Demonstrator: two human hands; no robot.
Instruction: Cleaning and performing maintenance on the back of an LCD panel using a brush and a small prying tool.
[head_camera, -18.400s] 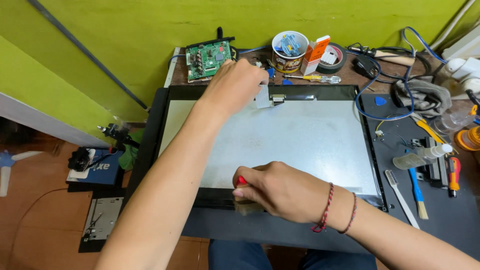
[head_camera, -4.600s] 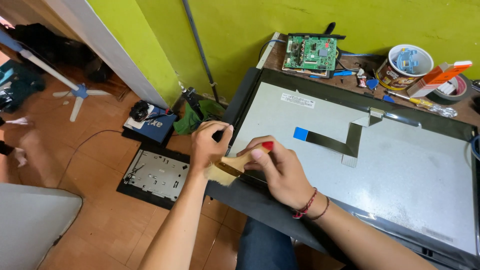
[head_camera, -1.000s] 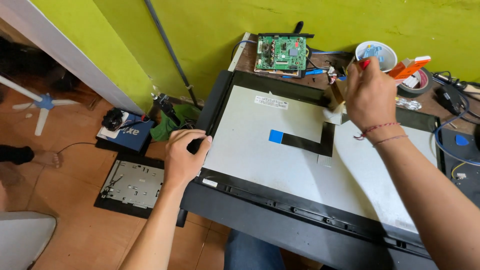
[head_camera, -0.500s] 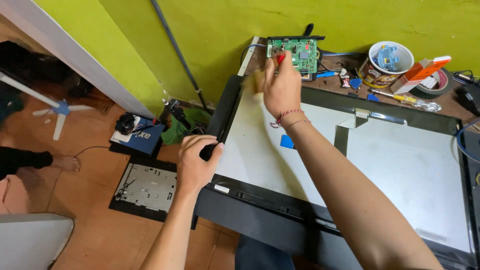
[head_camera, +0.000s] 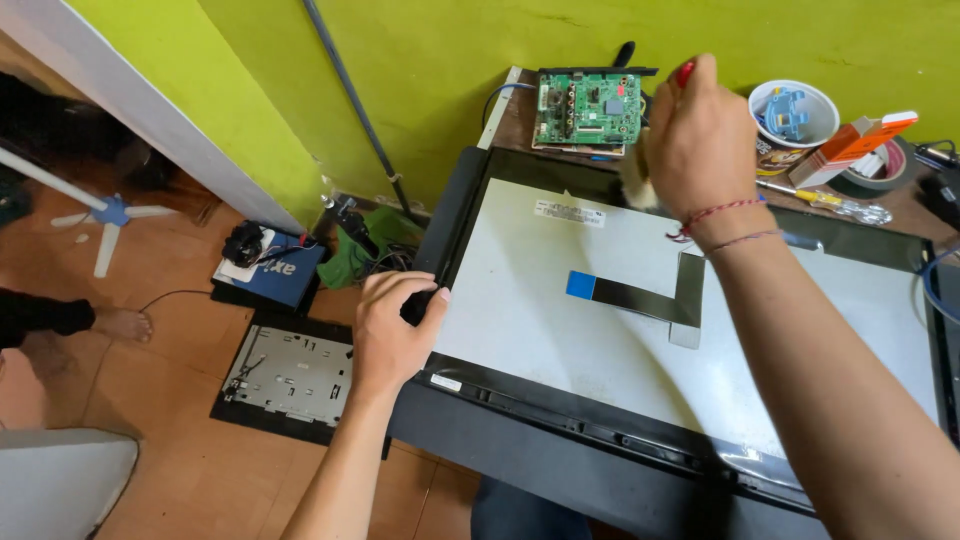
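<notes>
On the tabletop (head_camera: 905, 205), filling most of its width, lies a large flat display panel (head_camera: 560, 330): a pale grey metal back inside a black frame (head_camera: 445, 215), with 1 dark ribbon cable (head_camera: 650, 298) ending in a blue tab. It looks broad, thin and likely fragile, prone to flex, so the stiff frame edges seem the safest place to hold. The left hand (head_camera: 392, 325) is curled around the frame's left edge, fingers closed on it. The right hand (head_camera: 695, 135) is pressed together around a red-handled brush (head_camera: 640, 180) near the far edge, just beside a green circuit board (head_camera: 588, 108).
</notes>
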